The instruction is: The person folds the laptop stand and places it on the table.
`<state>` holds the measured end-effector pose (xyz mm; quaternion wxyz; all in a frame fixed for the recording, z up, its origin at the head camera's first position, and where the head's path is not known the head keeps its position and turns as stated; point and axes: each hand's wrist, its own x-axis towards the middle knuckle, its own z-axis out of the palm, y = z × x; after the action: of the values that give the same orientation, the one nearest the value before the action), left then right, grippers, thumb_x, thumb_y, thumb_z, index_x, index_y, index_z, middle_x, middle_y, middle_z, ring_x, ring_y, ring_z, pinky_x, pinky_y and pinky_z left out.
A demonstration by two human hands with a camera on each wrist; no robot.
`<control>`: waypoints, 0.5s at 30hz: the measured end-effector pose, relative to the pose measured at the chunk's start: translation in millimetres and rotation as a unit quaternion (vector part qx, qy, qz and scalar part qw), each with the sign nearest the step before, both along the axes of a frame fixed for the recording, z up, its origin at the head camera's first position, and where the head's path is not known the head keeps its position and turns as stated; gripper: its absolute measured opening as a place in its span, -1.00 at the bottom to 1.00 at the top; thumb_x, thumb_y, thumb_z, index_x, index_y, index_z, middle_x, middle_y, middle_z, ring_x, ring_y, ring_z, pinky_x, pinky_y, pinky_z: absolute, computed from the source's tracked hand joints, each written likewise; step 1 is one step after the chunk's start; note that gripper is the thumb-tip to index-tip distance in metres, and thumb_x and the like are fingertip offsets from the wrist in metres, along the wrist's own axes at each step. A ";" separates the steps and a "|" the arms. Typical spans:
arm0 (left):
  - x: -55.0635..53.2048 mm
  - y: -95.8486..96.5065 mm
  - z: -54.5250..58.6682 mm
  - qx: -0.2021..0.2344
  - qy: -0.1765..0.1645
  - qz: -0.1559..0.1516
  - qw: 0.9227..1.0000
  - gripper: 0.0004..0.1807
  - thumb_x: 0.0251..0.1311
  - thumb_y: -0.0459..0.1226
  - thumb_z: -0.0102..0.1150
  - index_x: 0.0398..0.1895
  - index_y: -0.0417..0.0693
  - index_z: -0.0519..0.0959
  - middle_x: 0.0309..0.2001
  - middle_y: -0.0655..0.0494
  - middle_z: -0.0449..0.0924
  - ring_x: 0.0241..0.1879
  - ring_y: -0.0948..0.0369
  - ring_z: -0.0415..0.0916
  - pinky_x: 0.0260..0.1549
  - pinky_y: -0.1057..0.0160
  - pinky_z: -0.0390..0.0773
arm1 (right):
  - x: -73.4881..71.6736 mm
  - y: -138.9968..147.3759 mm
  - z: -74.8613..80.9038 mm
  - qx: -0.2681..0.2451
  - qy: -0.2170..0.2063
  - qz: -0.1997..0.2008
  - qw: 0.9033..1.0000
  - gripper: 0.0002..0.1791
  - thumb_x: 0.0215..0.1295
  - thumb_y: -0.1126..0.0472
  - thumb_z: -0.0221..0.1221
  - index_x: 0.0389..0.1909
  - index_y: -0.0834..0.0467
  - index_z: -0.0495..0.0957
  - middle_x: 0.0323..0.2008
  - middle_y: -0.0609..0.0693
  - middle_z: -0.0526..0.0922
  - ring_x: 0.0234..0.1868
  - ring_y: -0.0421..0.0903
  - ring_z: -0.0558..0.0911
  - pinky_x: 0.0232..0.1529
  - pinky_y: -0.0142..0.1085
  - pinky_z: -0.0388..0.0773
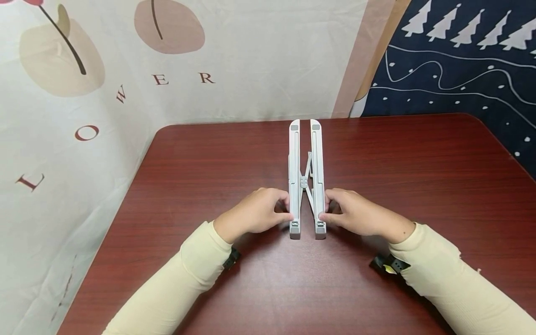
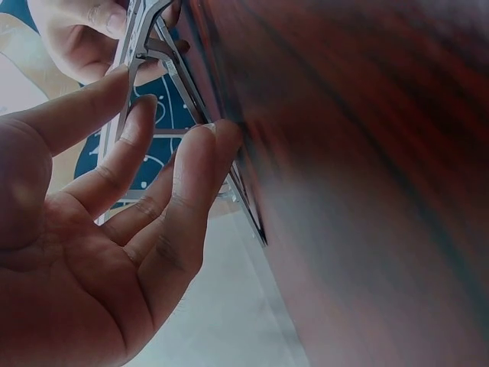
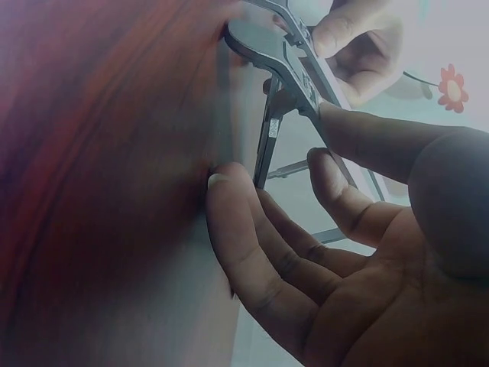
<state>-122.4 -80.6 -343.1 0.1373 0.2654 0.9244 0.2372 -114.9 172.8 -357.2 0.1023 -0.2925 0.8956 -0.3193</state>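
Observation:
A silver folding laptop stand [image 1: 295, 172] stands on the table, its two long rails close together and slightly splayed toward me. Crossed struts join the rails at a hinge [image 1: 304, 182]. My left hand [image 1: 260, 210] holds the near part of the left rail, thumb on top and fingers at its outer side. On the right rail [image 1: 318, 172], my right hand [image 1: 358, 213] has a matching hold. From the left wrist view, the lower fingers of the left hand [image 2: 84, 260] rest by the tabletop below the rail. The right wrist view shows the right hand [image 3: 382, 298] likewise, thumb against the rail.
The dark red wooden table [image 1: 201, 158] has rounded far corners. Behind it hangs a pale printed cloth [image 1: 259, 65], with a navy tree-patterned cloth [image 1: 444, 79] at the right. Black straps circle both wrists under cream sleeves [image 1: 197, 256].

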 end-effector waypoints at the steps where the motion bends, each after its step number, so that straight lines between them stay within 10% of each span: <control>1: 0.1 0.2 -0.1 0.000 0.001 0.000 1.000 -0.76 0.19 -0.10 0.39 -0.50 0.12 0.51 -0.51 0.29 0.56 -0.46 0.29 0.41 -0.33 0.29 0.43 | 0.1 -0.3 -0.1 0.000 0.001 0.000 1.000 -0.80 0.27 0.21 0.33 -0.37 0.08 0.46 -0.40 -0.10 0.54 -0.36 -0.17 0.49 -0.30 -0.34 0.41; 15: 1.3 2.2 -1.3 0.003 -0.003 -0.003 1.000 -0.78 0.19 -0.10 0.39 -0.49 0.14 0.53 -0.50 0.31 0.56 -0.49 0.28 0.40 -0.37 0.28 0.42 | 1.5 -5.0 -2.7 0.003 0.012 0.004 1.000 -0.79 0.27 0.21 0.33 -0.37 0.08 0.45 -0.38 -0.07 0.54 -0.34 -0.15 0.47 -0.28 -0.33 0.40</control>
<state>-121.1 -78.4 -344.4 0.1399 0.2679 0.9225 0.2401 -113.4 167.7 -359.9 0.0933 -0.2999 0.8965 -0.3126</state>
